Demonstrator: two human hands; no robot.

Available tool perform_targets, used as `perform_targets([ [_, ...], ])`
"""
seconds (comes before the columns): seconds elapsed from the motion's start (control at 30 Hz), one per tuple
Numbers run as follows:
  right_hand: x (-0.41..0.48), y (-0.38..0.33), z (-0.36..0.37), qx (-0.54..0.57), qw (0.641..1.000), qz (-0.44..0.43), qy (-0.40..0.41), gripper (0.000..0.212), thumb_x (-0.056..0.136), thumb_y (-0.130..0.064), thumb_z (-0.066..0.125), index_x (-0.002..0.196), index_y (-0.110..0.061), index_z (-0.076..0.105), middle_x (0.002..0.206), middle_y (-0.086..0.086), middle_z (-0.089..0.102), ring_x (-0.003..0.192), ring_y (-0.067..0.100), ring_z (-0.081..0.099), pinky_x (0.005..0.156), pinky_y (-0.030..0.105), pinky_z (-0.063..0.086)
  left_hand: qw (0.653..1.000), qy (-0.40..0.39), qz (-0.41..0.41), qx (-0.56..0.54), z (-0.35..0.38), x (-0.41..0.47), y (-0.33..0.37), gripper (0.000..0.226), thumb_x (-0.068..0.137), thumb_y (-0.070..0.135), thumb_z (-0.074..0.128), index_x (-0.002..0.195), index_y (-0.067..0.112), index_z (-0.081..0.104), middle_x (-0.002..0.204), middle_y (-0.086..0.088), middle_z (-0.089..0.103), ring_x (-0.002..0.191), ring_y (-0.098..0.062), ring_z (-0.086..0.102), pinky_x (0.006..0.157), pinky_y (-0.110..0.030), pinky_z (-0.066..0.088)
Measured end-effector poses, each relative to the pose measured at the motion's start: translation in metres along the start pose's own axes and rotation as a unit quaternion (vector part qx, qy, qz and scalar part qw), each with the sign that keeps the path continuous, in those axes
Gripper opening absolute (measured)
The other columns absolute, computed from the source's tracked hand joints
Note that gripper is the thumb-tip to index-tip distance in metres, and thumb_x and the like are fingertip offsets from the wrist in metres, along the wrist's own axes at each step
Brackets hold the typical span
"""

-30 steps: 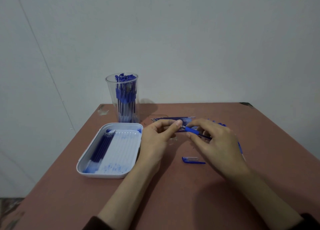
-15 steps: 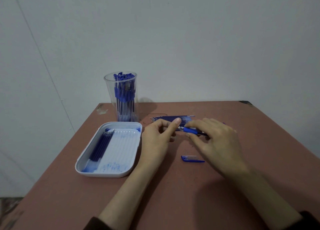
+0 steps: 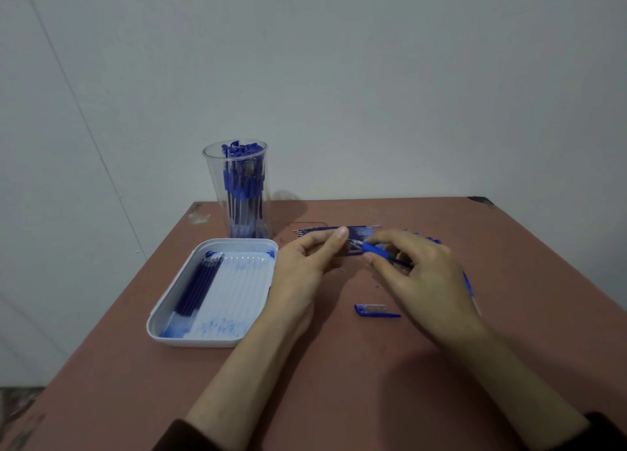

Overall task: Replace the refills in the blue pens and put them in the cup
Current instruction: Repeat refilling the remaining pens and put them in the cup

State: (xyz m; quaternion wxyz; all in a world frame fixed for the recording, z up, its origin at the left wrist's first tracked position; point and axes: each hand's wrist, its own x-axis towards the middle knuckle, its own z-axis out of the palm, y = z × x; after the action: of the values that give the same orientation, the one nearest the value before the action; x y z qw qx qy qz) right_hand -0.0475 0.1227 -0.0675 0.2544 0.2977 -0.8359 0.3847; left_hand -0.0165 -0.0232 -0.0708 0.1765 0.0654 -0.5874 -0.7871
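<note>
My right hand (image 3: 420, 274) grips a blue pen (image 3: 376, 249) by its blue grip section, tip pointing left. My left hand (image 3: 305, 267) pinches the pen's tip end between thumb and fingers. A row of fresh refills (image 3: 325, 230) lies on the table just behind both hands. A blue pen cap (image 3: 375, 310) rests on the table in front of my right hand. The clear cup (image 3: 237, 192), holding several blue pens, stands at the back left.
A white tray (image 3: 190, 335) with several dark refills and ink stains sits left of my left hand. More blue pens (image 3: 468, 284) lie partly hidden behind my right hand. The brown table (image 3: 339, 382) ends near the wall.
The hands stay together on the pen near the refill row; my right hand's fingers have shifted slightly along the grip. The cap and tray have not moved.
</note>
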Motion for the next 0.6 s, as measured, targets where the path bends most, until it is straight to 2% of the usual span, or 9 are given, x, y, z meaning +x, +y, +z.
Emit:
perform_targets([
  [0.07, 0.0, 0.002, 0.0, -0.021, 1.0, -0.008, 0.021, 0.012, 0.079, -0.025, 0.073, 0.091, -0.027, 0.07, 0.077, -0.021, 0.061, 0.07, 0.002, 0.054, 0.064, 0.019, 0.045, 0.999, 0.034, 0.012, -0.01, -0.002, 0.003, 0.002, 0.014, 0.084, 0.02, 0.067, 0.08, 0.007, 0.069, 0.069, 0.002, 0.068, 0.069, -0.008, 0.064, 0.066, -0.018, 0.052],
  [0.13, 0.001, 0.005, -0.002, -0.029, 0.999, 0.006, 0.043, 0.012, 0.079, -0.024, 0.073, 0.09, -0.027, 0.068, 0.074, -0.018, 0.061, 0.067, 0.004, 0.053, 0.063, 0.027, 0.048, 0.998, 0.055, 0.033, 0.017, -0.004, 0.004, 0.002, 0.009, 0.084, 0.017, 0.067, 0.082, 0.008, 0.069, 0.069, 0.003, 0.069, 0.069, -0.005, 0.064, 0.064, -0.015, 0.052],
  [0.2, 0.003, 0.007, -0.004, -0.036, 0.997, 0.03, 0.061, 0.011, 0.08, -0.024, 0.071, 0.09, -0.028, 0.067, 0.071, -0.016, 0.06, 0.066, 0.01, 0.054, 0.063, 0.033, 0.049, 0.993, 0.043, 0.058, 0.095, -0.006, 0.004, 0.001, 0.003, 0.083, 0.012, 0.07, 0.081, 0.015, 0.071, 0.071, 0.005, 0.07, 0.067, -0.003, 0.063, 0.06, -0.013, 0.051],
  [0.23, 0.004, 0.008, -0.005, -0.038, 0.996, 0.039, 0.066, 0.011, 0.081, -0.024, 0.07, 0.091, -0.027, 0.067, 0.069, -0.018, 0.058, 0.065, 0.011, 0.054, 0.063, 0.033, 0.048, 0.986, 0.024, 0.072, 0.15, -0.007, 0.003, -0.001, 0.009, 0.082, 0.011, 0.071, 0.08, 0.02, 0.072, 0.071, 0.008, 0.07, 0.066, -0.001, 0.063, 0.06, -0.013, 0.049],
  [0.33, 0.005, 0.01, -0.007, -0.037, 0.995, 0.052, 0.071, 0.01, 0.082, -0.025, 0.069, 0.092, -0.027, 0.068, 0.064, -0.026, 0.051, 0.064, 0.007, 0.053, 0.061, 0.029, 0.046, 0.943, -0.059, 0.083, 0.316, -0.006, -0.001, -0.004, 0.012, 0.081, 0.016, 0.072, 0.086, 0.026, 0.075, 0.079, 0.01, 0.072, 0.07, 0.004, 0.063, 0.069, -0.012, 0.048],
  [0.43, 0.005, 0.01, -0.006, -0.044, 0.995, 0.055, 0.07, 0.01, 0.082, -0.025, 0.069, 0.092, -0.027, 0.068, 0.064, -0.027, 0.049, 0.061, 0.005, 0.051, 0.06, 0.025, 0.04, 0.883, -0.12, 0.097, 0.443, -0.005, -0.004, -0.004, 0.016, 0.083, 0.021, 0.071, 0.098, 0.024, 0.075, 0.087, 0.01, 0.071, 0.065, 0.01, 0.057, 0.067, -0.002, 0.041],
  [0.5, 0.005, 0.011, -0.006, -0.043, 0.995, 0.057, 0.067, 0.01, 0.082, -0.026, 0.068, 0.092, -0.028, 0.068, 0.065, -0.021, 0.052, 0.061, 0.007, 0.051, 0.06, 0.026, 0.041, 0.859, -0.139, 0.105, 0.482, -0.006, -0.006, -0.004, 0.022, 0.083, 0.021, 0.071, 0.104, 0.026, 0.073, 0.087, 0.011, 0.07, 0.068, 0.009, 0.056, 0.067, 0.001, 0.038],
  [0.6, 0.005, 0.011, -0.005, -0.043, 0.996, 0.057, 0.059, 0.01, 0.083, -0.026, 0.068, 0.092, -0.028, 0.068, 0.065, -0.022, 0.051, 0.06, 0.005, 0.051, 0.06, 0.026, 0.041, 0.853, -0.154, 0.108, 0.488, -0.006, -0.007, -0.003, 0.03, 0.082, 0.016, 0.071, 0.11, 0.026, 0.071, 0.086, 0.01, 0.071, 0.072, 0.007, 0.058, 0.071, 0.0, 0.039],
])
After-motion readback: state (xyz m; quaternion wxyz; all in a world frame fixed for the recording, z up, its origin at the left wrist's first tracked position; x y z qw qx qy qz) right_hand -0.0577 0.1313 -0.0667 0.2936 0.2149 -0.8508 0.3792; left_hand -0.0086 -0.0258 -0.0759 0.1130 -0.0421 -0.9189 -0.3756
